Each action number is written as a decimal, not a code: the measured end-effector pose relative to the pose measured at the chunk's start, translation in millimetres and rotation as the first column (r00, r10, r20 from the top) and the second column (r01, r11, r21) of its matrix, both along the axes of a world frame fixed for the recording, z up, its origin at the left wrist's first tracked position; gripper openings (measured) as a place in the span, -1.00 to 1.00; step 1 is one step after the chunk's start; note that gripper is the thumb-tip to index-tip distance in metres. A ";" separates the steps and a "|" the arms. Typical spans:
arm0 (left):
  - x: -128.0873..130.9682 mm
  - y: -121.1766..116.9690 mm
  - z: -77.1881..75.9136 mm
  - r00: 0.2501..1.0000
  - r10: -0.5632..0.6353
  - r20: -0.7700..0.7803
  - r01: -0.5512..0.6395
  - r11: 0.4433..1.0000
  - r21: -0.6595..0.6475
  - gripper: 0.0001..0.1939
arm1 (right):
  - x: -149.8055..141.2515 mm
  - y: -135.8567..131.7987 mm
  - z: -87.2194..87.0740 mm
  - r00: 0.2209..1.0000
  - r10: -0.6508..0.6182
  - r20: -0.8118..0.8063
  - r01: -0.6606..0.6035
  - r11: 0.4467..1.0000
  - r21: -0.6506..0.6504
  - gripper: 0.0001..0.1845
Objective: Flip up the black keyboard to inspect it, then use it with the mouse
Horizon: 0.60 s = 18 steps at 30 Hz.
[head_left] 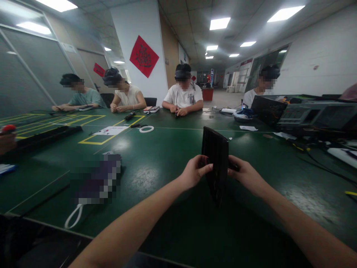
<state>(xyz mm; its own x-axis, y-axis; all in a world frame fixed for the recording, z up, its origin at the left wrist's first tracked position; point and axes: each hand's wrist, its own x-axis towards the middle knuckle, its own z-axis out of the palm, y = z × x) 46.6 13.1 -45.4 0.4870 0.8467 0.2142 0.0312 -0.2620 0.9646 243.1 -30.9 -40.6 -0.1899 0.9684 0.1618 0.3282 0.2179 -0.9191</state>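
Observation:
A flat black rectangular device (pixel 215 156), like a small laptop or tablet, stands upright on edge on the green table (pixel 156 175) in front of me. My left hand (pixel 193 173) grips its left side, thumb pressed against the face. On the opposite side, my right hand (pixel 245 174) is closed on the right edge. Both forearms reach in from the bottom of the view. The lower end of the device rests on or just above the table top.
A blurred dark object (pixel 96 178) with a white lanyard loop lies at the left. Yellow tape outlines (pixel 92 139), a white cable coil (pixel 146 129) and papers lie farther back. Several seated people work at the far side. Open laptops and equipment (pixel 306 115) crowd the right.

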 end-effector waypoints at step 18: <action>-8.2 -2.2 8.2 0.981 -0.018 -0.194 0.044 0.991 0.130 -0.61 | -0.1 1.3 -17.7 0.987 0.108 0.116 -0.124 0.982 0.141 -0.65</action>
